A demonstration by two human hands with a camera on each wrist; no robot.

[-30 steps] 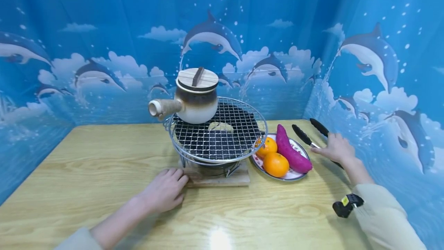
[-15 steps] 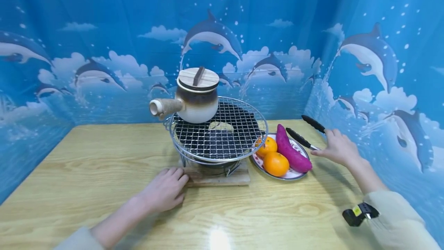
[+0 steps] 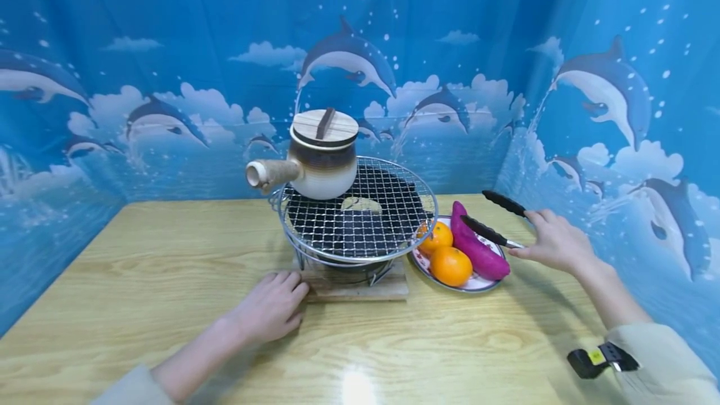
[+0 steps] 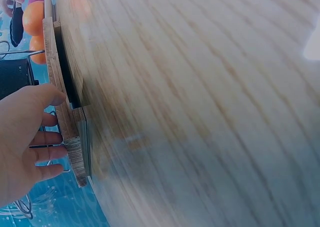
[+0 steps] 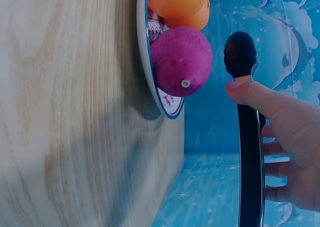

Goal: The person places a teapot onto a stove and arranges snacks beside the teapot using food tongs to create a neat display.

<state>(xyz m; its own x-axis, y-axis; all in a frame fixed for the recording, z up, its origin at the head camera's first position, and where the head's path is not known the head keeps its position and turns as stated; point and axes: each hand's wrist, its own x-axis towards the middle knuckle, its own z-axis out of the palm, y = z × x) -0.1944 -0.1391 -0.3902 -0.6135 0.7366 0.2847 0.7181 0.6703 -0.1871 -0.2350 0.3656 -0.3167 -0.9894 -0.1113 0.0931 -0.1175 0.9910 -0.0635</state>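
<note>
Tongs (image 3: 484, 230): pinched by the right hand (image 3: 558, 244), raised, arms spread, at the plate's (image 3: 474, 290) right. Wooden board (image 3: 362, 293): touched by the left hand (image 3: 272, 307), fingers relaxed. Purple sweet potato (image 3: 478, 256): plate-borne; could be rolled against the oranges (image 3: 451, 266) if struck sidelong by the tongs.

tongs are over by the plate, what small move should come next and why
Probably ease the right grip down, bringing the tongs closer to the purple sweet potato. The tongs' ends are spread apart, and the right wrist view shows them clear of the sweet potato, higher above the table.
</note>
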